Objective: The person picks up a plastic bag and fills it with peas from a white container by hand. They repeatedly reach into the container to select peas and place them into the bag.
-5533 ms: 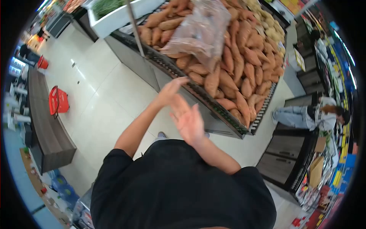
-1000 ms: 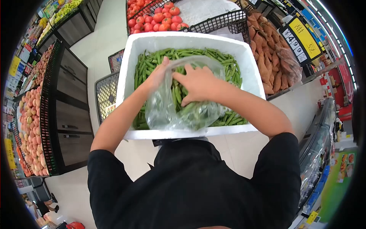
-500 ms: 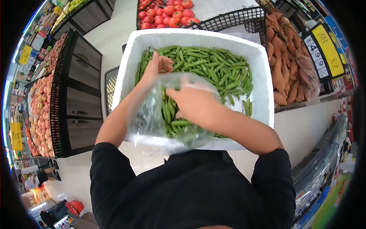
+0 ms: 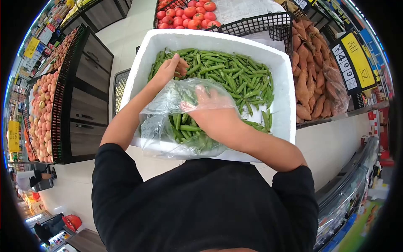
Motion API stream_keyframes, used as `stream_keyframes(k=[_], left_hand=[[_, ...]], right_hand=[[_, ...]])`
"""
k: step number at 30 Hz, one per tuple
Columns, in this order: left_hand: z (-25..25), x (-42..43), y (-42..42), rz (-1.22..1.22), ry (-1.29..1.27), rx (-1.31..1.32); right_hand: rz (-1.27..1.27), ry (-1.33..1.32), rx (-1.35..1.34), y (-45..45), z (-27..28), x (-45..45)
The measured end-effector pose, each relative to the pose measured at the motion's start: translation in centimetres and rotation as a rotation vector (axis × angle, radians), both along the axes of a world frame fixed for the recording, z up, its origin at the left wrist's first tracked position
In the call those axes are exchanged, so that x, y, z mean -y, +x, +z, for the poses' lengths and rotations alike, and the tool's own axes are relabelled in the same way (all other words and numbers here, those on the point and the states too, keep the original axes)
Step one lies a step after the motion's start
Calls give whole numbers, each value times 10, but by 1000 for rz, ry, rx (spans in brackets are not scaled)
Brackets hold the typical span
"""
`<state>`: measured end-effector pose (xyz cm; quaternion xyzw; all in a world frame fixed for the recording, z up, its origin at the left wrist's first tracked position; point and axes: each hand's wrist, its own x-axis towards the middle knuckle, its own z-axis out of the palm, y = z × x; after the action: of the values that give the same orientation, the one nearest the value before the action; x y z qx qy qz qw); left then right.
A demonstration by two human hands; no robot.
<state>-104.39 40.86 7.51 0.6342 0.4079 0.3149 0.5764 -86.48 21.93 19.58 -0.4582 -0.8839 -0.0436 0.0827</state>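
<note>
My left hand (image 4: 171, 68) is above the far left part of a white foam box (image 4: 284, 122). Its fingers are loosely bent, with nothing visible in them, over the loose green pea pods (image 4: 235, 73). A clear plastic bag (image 4: 161, 111) spreads between my forearms, over the near side of the box, with more pods showing in its lower part. My right hand (image 4: 212, 110) reaches into the bag's upper part. Through the film its fingers appear stretched out and apart, blurred by the plastic; no pod shows between them.
Tomatoes (image 4: 191, 17) fill a black crate behind the box. Sweet potatoes (image 4: 310, 80) are heaped to the right beside a yellow price sign (image 4: 357, 59). On the left stands a dark cabinet (image 4: 86, 101) with peaches (image 4: 44, 113) on top. Further left, a person is partly visible.
My right hand's fingers have moved up and away from the pods in the bag, now under the film. The bag is spread wider and flatter. The view has shifted slightly.
</note>
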Motion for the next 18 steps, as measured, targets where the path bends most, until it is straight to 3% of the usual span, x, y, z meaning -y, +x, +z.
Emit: stream_keyframes(k=[7, 9, 13, 15, 18], left_hand=[[0, -2, -7, 18, -5, -18], [3, -5, -8, -56, 50, -5], [20, 11, -4, 15, 11, -31], [16, 8, -7, 3, 51, -4], [11, 2, -10, -91, 56, -105]], right_hand=[[223, -77, -153, 20, 49, 19], [271, -74, -446, 38, 69, 27], [70, 75, -553, 94, 77, 21], [-157, -15, -497, 120, 56, 13], [-223, -286, -508, 150, -13, 5]])
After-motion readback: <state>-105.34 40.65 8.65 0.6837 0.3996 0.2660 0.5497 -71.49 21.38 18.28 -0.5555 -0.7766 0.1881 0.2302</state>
